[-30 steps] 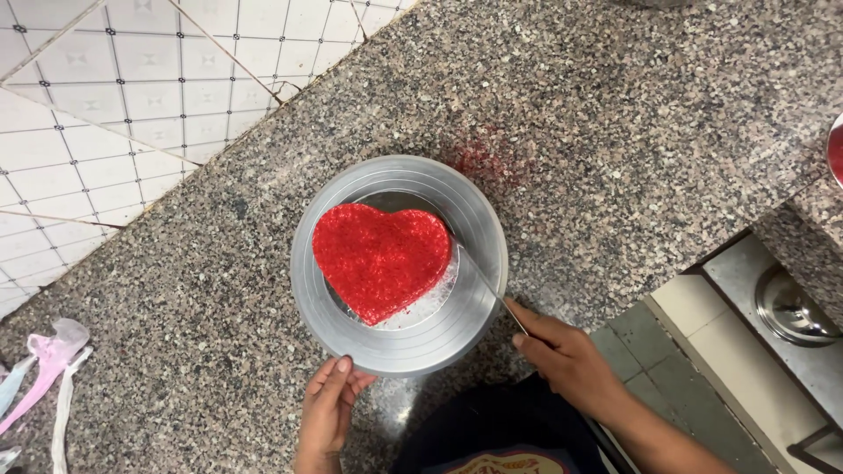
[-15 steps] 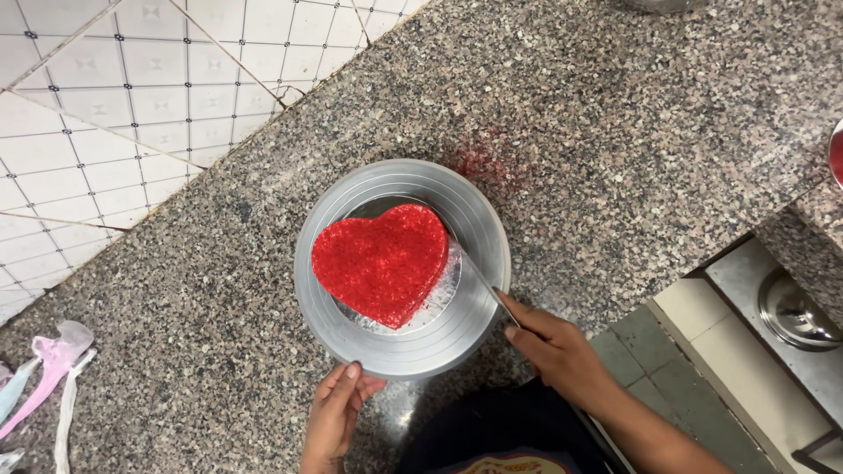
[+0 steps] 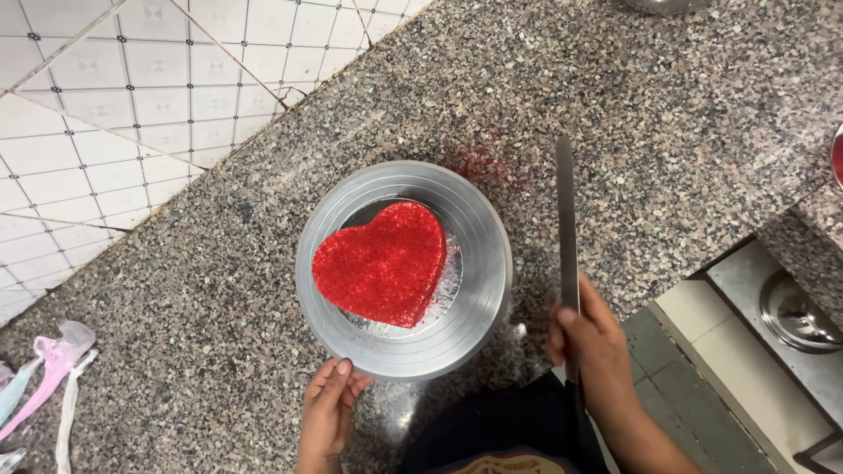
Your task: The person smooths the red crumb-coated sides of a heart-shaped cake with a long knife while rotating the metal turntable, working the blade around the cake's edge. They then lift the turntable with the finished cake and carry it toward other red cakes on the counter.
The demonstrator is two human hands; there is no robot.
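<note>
Steel spatula (image 3: 566,219) gripped, right hand (image 3: 597,351) | left hand (image 3: 329,404) touching turntable (image 3: 479,263)

Speckled granite counter (image 3: 685,96), white tiled wall (image 3: 114,96), pink piping bags (image 3: 48,373).

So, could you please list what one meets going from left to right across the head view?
Pink and white piping bags → left hand → heart-shaped red cake → long metal spatula → steel bowl.

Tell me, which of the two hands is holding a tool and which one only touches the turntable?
The right hand grips a long flat metal spatula, blade pointing away over the counter. The left hand holds nothing; its fingers rest on the near rim of the round metal turntable.
</note>
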